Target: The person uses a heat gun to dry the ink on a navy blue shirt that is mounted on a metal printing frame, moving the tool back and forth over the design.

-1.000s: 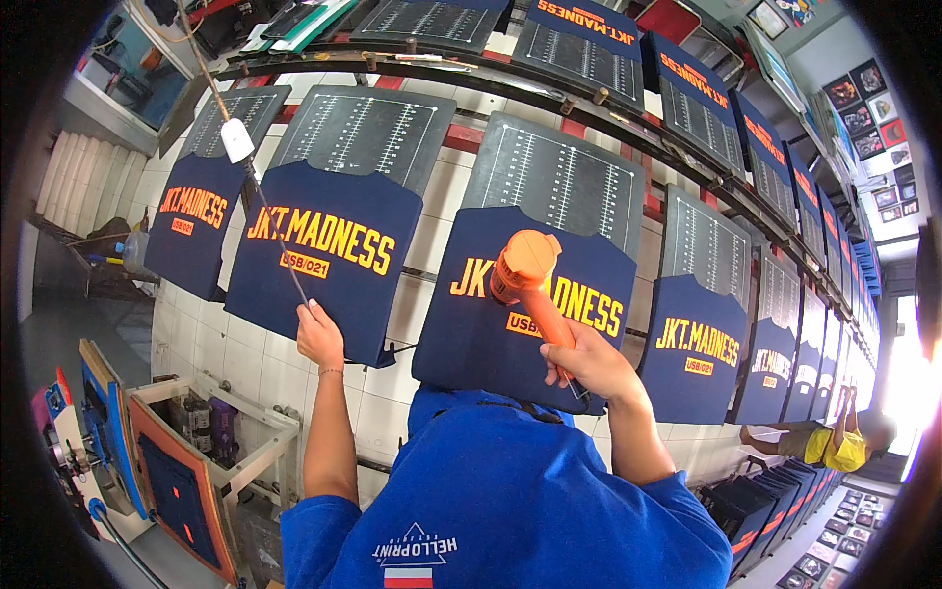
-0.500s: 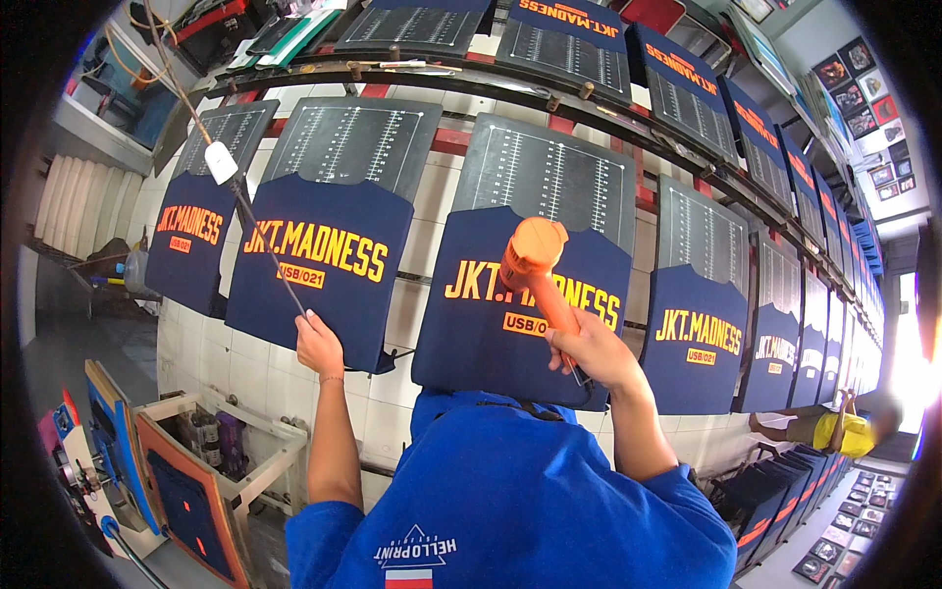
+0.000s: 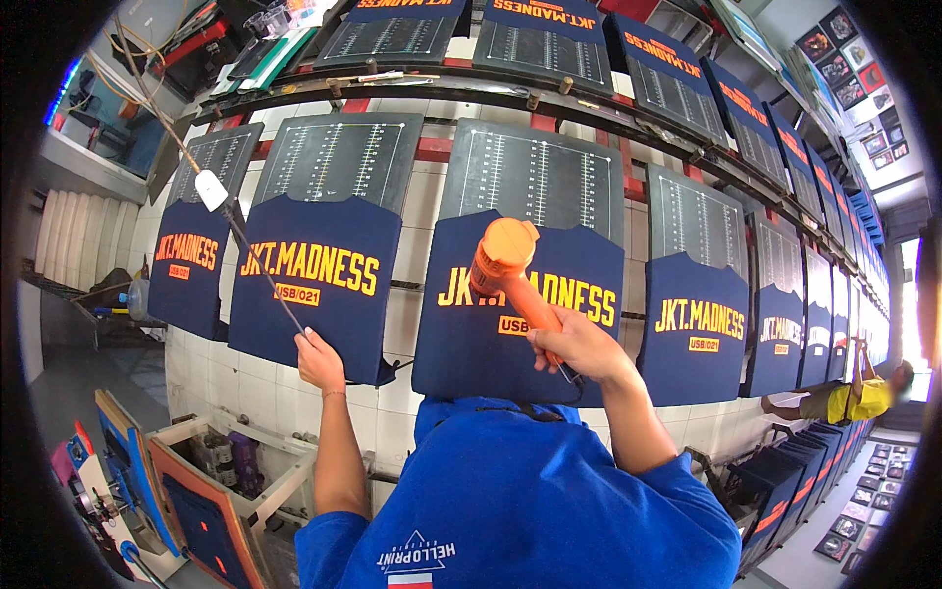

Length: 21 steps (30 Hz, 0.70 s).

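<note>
My right hand (image 3: 579, 346) is wrapped round the handle of an orange heat gun (image 3: 510, 260). Its barrel hangs over the print on a navy T-shirt (image 3: 471, 358), hiding part of the lettering. That shirt is stretched over a dark board (image 3: 535, 172) marked with white scales. In my left hand (image 3: 321, 361), fingers pinch a thin dark power cord (image 3: 265, 270), which runs up to the left to a white connector (image 3: 210, 190). Behind that cord lies another navy T-shirt (image 3: 358, 329) with yellow-orange print, also on a board.
More printed shirts (image 3: 692, 378) on boards run off to the right, with a second row (image 3: 751, 123) beyond a dark rail (image 3: 461, 83). Wooden-framed screens (image 3: 201, 510) and a pale metal frame (image 3: 285, 491) stand at the lower left. A person in yellow (image 3: 863, 398) is at the far right.
The heat gun and my right hand have shifted slightly left over the shirt. My left hand keeps its hold on the cord. The whole view has tilted a little.
</note>
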### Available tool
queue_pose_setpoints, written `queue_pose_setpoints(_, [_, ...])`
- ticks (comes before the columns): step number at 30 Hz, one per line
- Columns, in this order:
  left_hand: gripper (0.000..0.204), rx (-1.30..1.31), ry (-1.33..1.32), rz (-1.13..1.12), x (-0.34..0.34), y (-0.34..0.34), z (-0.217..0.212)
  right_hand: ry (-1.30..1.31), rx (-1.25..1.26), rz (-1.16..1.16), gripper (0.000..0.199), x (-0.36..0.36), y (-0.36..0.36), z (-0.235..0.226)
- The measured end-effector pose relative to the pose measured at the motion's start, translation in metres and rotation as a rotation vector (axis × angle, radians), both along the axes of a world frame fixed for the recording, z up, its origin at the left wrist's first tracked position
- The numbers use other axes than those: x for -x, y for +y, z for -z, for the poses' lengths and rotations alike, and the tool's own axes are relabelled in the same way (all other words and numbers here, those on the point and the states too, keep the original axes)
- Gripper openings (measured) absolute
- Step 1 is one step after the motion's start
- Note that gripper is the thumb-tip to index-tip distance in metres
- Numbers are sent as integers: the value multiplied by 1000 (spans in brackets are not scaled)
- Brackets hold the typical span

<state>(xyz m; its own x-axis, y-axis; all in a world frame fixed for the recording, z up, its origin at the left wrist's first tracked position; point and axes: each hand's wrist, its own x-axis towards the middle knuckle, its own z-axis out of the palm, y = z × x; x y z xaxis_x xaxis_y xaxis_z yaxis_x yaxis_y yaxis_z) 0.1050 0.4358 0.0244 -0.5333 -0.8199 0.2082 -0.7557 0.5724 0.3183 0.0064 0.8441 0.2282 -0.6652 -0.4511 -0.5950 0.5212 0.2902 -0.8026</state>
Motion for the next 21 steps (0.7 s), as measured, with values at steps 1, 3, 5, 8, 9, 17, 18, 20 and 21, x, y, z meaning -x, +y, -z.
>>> queue_pose_setpoints(1, [41,13,11,8,-1,-1,2,26,-10,2,23,1,-3,2])
queue_pose_setpoints(3, [42,37,36,23,0,-1,4,80,-33,4,23,5,-8,4])
queue_pose_setpoints(5, [42,23,28,24,0,-1,2,84,-47,14,24,6,-8,3])
queue_pose_setpoints(8, [43,14,18,15,0,0,0,33,-107,-56,22,4,-5,-13])
queue_pose_setpoints(9, [43,10,14,12,-1,1,0,5,-136,-93,21,2,-1,-19])
queue_pose_setpoints(17, [42,21,11,19,1,2,-1,80,-74,90,22,1,16,16])
queue_pose_setpoints(18, [42,25,9,15,1,2,-1,108,-59,111,22,4,16,16])
queue_pose_setpoints(20, [42,27,24,21,0,1,1,84,-79,108,21,4,18,9])
queue_pose_setpoints(21, [42,27,30,24,-1,1,1,69,-80,103,21,2,19,3])
